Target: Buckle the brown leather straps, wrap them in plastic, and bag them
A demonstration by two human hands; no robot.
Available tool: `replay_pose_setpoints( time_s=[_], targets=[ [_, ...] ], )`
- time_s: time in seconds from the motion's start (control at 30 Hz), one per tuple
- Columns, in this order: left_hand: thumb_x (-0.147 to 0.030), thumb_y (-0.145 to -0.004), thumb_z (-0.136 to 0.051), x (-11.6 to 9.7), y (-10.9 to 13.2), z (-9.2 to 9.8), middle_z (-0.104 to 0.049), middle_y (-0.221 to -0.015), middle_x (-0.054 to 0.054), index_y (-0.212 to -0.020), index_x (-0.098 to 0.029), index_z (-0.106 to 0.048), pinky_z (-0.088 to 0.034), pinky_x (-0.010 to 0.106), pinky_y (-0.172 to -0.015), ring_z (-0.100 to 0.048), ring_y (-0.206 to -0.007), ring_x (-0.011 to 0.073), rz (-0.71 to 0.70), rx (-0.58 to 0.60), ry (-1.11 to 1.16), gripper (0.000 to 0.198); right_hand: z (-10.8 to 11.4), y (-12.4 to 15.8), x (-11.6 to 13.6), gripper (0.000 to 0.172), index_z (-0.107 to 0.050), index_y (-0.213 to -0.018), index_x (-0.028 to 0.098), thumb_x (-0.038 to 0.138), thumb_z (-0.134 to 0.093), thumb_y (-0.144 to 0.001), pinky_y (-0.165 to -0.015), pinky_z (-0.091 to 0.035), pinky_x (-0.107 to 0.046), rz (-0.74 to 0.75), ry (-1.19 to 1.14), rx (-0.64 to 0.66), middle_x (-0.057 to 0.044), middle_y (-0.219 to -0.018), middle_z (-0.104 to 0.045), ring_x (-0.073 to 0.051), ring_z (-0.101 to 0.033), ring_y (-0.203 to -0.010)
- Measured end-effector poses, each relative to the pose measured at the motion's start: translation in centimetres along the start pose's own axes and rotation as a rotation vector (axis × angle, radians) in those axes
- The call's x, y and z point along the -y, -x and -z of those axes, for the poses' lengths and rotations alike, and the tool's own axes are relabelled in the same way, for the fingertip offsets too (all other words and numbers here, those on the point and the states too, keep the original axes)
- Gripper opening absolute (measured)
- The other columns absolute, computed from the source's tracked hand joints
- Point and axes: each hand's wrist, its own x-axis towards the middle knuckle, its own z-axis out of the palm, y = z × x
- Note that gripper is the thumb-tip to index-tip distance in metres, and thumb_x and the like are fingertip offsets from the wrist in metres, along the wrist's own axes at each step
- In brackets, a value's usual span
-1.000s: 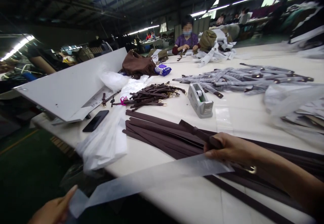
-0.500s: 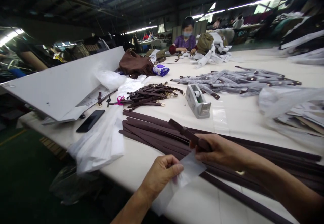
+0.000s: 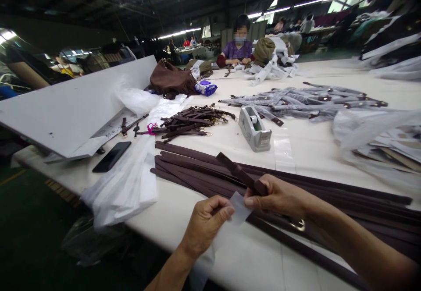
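White worktable (image 3: pixel 305 144) in workshop, left hand (image 3: pixel 207 218) pinching translucent film (image 3: pixel 240 211) near front edge, right hand (image 3: pixel 278 196) clamped on brown strap (image 3: pixel 226 161), 1 tape dispenser (image 3: pixel 252 131) farther from that edge.

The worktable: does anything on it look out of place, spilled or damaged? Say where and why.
Nothing looks spilled or plainly damaged. The white sheets sag over the table's edge, as if they might slip off. The phone beside them seems slightly out of place near brown straps.
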Motion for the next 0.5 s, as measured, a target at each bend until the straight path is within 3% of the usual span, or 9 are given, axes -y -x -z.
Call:
replay_pose_setpoints(
  time_s=[0.1, 0.23, 0.33, 0.5],
  targets=[
    [-0.041, -0.076, -0.065, -0.1, -0.1, -0.4, -0.051, -0.065, -0.001, -0.079, -0.013, -0.057, -0.034, 0.019, -0.052, -0.043, -0.056, 0.0090, 0.028, 0.012, 0.081, 0.029, -0.5, -0.4, -0.1, 0.034, -0.056, -0.067, 0.011, 0.043, -0.063, -0.076, -0.044, -0.020, -0.020, 0.069, 0.035, -0.068, 0.006, -0.052, -0.035, -0.006, -0.026, -0.048],
    [-0.034, -0.064, -0.077, -0.5, -0.2, -1.1, -0.055, -0.079, 0.000, -0.087, -0.015, -0.053, -0.039, 0.021, -0.067, -0.049, -0.074, 0.0128, -0.034, -0.047, 0.117, 0.038, -1.3, -0.8, 0.0, 0.038, -0.047, -0.059, 0.014, 0.043, -0.068, -0.071, -0.044, -0.017, -0.022, 0.089, 0.019, -0.126, 0.007, -0.052, -0.031, -0.006, -0.025, -0.049],
    [-0.032, -0.065, -0.076, -0.6, -0.2, -1.8, -0.054, -0.078, -0.001, -0.084, -0.015, -0.052, -0.039, 0.021, -0.067, -0.048, -0.073, 0.0119, -0.009, -0.077, 0.122, 0.034, -1.7, -1.0, -0.2, 0.044, -0.040, -0.056, 0.015, 0.046, -0.069, -0.068, -0.044, -0.015, -0.022, 0.093, -0.004, -0.180, 0.007, -0.051, -0.028, -0.006, -0.023, -0.049],
    [-0.035, -0.071, -0.071, 0.2, 0.2, -3.0, -0.053, -0.071, -0.001, -0.079, -0.014, -0.053, -0.037, 0.019, -0.058, -0.046, -0.063, 0.0091, 0.000, -0.127, 0.235, 0.029, -2.3, -1.4, -0.7, 0.046, -0.042, -0.056, 0.015, 0.049, -0.071, -0.065, -0.044, -0.016, -0.022, 0.078, 0.003, -0.199, 0.007, -0.052, -0.030, -0.007, -0.025, -0.049]
  ],
)
